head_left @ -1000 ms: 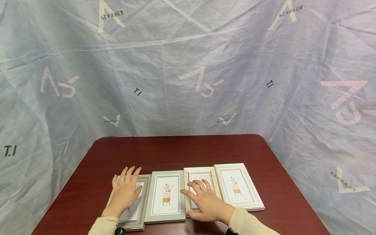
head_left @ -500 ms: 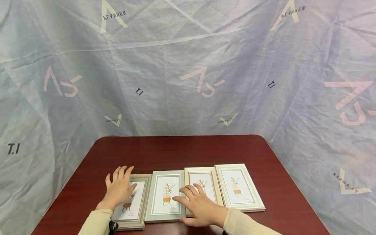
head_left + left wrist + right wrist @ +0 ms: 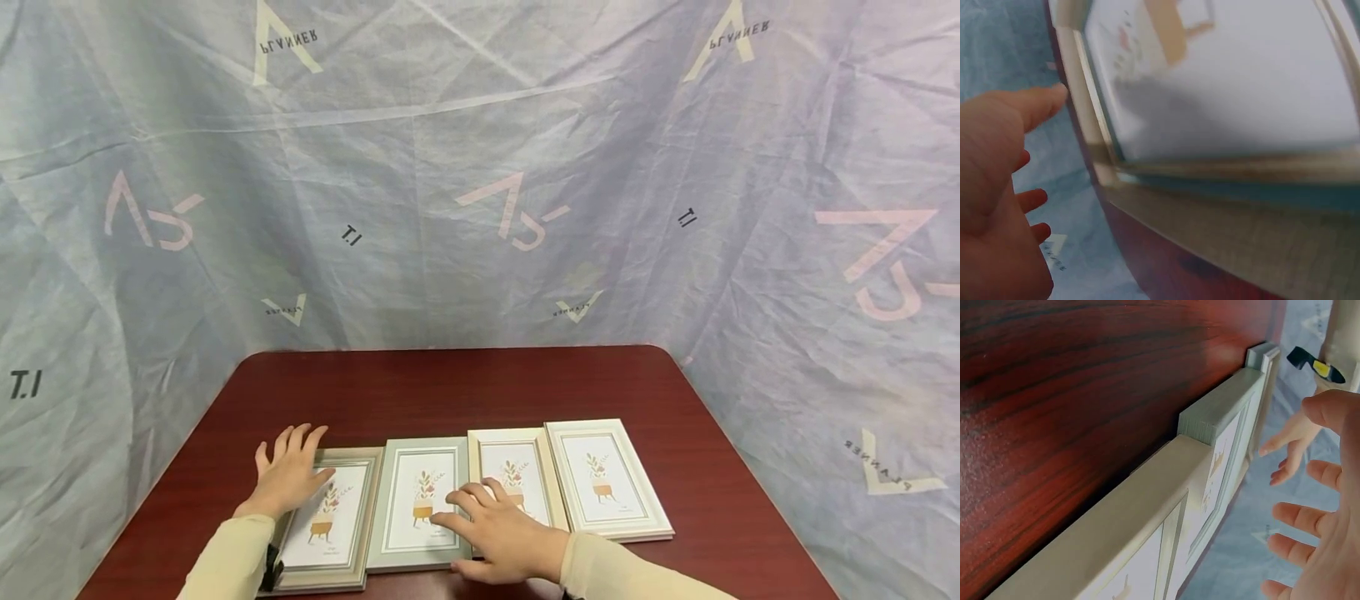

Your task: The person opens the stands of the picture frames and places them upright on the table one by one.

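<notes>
Four picture frames, or rather several of them in a row, lie face up, each with a potted-plant print. At the left is a beige-grey frame (image 3: 341,521); my left hand (image 3: 283,477) hovers over its upper left corner, fingers spread, and in the left wrist view the hand (image 3: 997,187) is apart from the border. Beside it lies a pale green frame (image 3: 420,492), then a cream frame (image 3: 517,467). My right hand (image 3: 506,537), fingers loosely bent and holding nothing, overlaps the lower parts of both. A white frame (image 3: 600,479) ends the row at the right, slightly tilted.
The dark red table (image 3: 465,387) extends behind the row to its far edge. Grey printed cloth (image 3: 420,275) hangs behind the table and on both sides. The frames' near edges form uneven steps, seen in the right wrist view along the green frame (image 3: 1229,403).
My left hand has drifted left, uncovering more of the beige-grey frame's print. My right hand has shifted slightly left and nearer, uncovering the cream frame's print. The frames stay in place.
</notes>
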Motion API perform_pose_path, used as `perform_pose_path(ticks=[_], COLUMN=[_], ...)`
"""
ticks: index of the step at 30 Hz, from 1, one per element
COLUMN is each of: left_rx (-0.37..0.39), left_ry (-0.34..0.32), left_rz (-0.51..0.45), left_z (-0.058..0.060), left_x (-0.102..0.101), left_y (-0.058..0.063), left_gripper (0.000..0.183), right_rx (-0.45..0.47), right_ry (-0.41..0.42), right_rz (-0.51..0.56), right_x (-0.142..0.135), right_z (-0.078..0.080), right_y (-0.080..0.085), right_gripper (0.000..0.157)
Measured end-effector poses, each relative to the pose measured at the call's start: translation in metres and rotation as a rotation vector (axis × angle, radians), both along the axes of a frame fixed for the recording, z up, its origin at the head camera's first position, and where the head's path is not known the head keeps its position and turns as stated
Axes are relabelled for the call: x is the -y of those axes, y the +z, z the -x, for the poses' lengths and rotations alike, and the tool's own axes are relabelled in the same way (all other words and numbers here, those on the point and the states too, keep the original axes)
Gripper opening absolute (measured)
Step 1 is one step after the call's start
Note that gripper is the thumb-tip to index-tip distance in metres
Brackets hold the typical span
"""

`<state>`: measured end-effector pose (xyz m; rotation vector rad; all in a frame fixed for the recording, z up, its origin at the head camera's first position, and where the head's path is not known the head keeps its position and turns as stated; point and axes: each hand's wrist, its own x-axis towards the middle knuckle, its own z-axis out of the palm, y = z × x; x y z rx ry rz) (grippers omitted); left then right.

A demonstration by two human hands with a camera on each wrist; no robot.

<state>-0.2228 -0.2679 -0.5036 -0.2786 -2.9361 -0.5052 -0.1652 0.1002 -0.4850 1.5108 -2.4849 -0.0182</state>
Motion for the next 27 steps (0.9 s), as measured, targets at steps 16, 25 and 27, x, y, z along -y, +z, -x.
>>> perform_pose_path(ticks=[16,25,27], left_rx=[0.101,0.152,0.141], left_ry=[-0.075,-0.096,-0.100], left_rz=[0.002,-0.014,-0.012], left_z=[0.024,0.026,0.026], left_x=[0.019,0.026,0.026], left_y=[-0.025,-0.035,-0.037], left_gripper=[0.076,0.061,0.055], right_rx=[0.055,0.054,0.056], right_ry=[-0.021,-0.045,-0.046], right_rz=[-0.007,0.006,0.010], right_x=[0.009,0.012,0.013], right_z=[0.018,0.025,0.026], right_y=[-0.005,-0.008,-0.010], right_gripper=[0.053,0.054,0.054])
